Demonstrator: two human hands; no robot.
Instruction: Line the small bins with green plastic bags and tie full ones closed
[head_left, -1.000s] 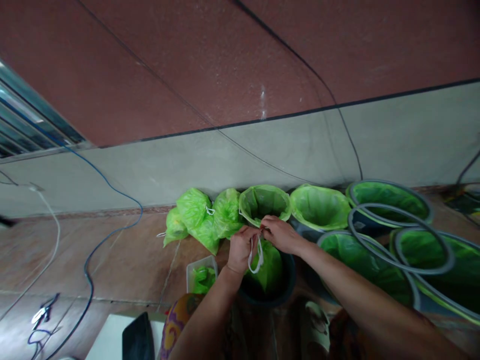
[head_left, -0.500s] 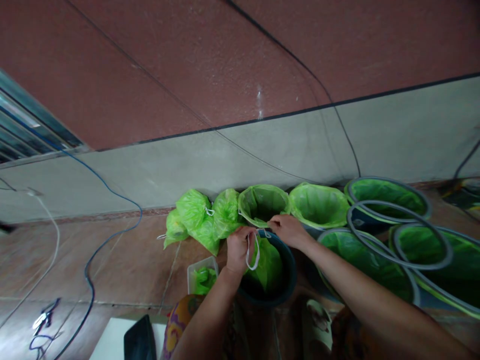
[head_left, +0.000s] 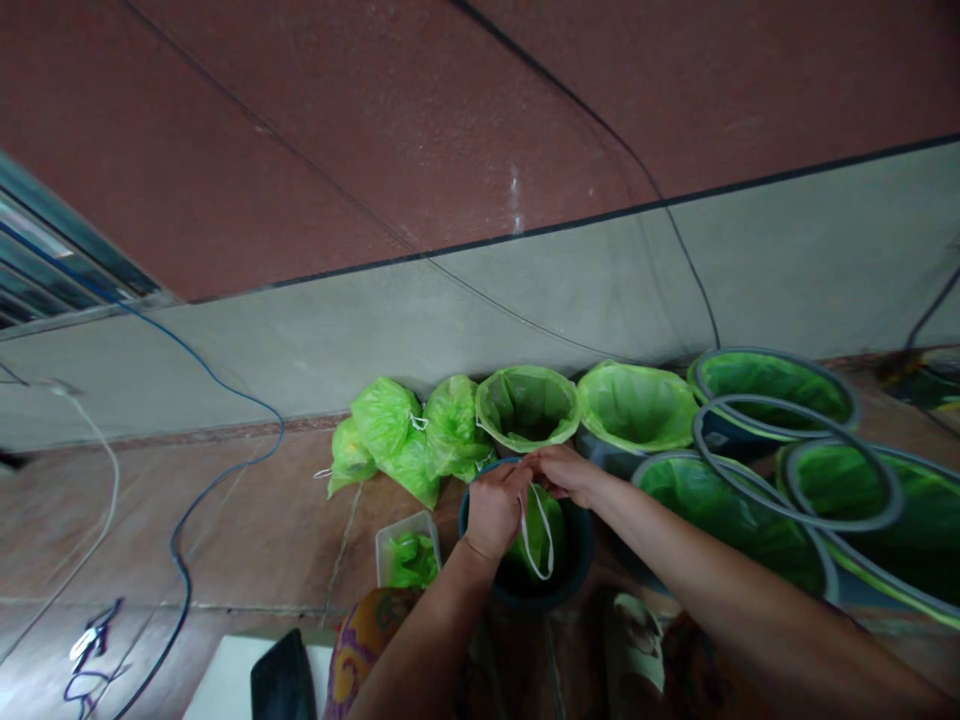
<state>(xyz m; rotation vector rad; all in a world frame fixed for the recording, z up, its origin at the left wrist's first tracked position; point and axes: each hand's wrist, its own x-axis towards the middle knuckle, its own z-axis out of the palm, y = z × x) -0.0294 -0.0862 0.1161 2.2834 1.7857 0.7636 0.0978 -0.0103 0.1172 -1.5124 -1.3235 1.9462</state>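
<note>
The left hand (head_left: 496, 510) is clenched on a white drawstring (head_left: 541, 577); the right hand (head_left: 562, 470) meets it—whether grasping, I cannot tell. Below the grip, inside the dark bin (head_left: 579, 562), sits the green bag (head_left: 537, 530)—probably soft, slippery, best held by the drawstring.

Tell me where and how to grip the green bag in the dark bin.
Probably by its white drawstring loop, from above on the near side: the loop hangs open in front of the green bag, which sits down inside the dark bin.
</note>
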